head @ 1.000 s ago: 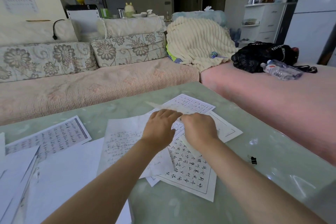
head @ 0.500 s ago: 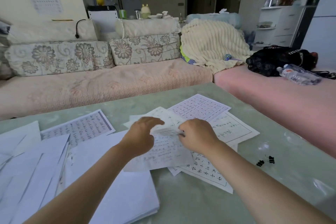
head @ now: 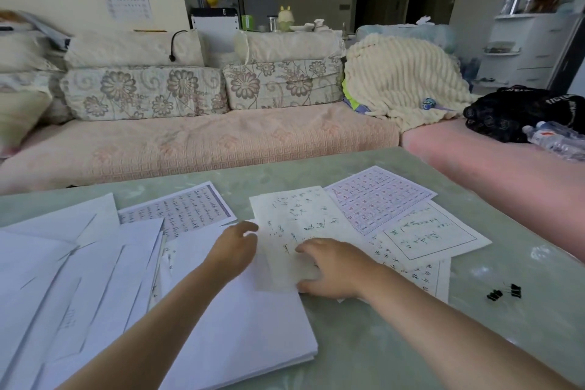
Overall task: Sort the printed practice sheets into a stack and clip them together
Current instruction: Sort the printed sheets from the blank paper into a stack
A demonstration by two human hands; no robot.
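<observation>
The hands have been drawn apart since half a second ago. Then they were held together, both pinching a raised sheet. Now the handwritten sheet (head: 294, 225) is laid nearly flat between them, over other papers. The left hand (head: 235, 247) is placed at that sheet's left edge. Its grip is loosely spread, with a fingertip touching the paper and nothing pinched. The right hand (head: 335, 269) is laid on the sheet's near right part. Its grip is spread, with fingers on top and the thumb at the near edge. Whether the thumb is tucked beneath cannot be told.

Five inked sheets are counted face up on the counter (head: 364, 342). They are:
- the handwritten sheet;
- a grid sheet (head: 380, 196) just beside its far right corner;
- a framed sheet (head: 433, 234) partly covered by the grid sheet;
- a column sheet (head: 424, 275) partly hidden under the framed sheet and the right wrist;
- a purple-edged sheet (head: 177, 212) at the left.

One stack (head: 247, 336) of white paper is seen under the left forearm and is overlapped by the handwritten sheet. Loose white sheets (head: 63, 263) are fanned to its left, and their number cannot be told. Two black clips (head: 494, 295) are lying side by side near the right, apart from the papers, as they were before.

One bottle (head: 557, 139) is laid against a black bag (head: 506, 114) on the sofa (head: 221, 142). Its contents cannot be made out.
</observation>
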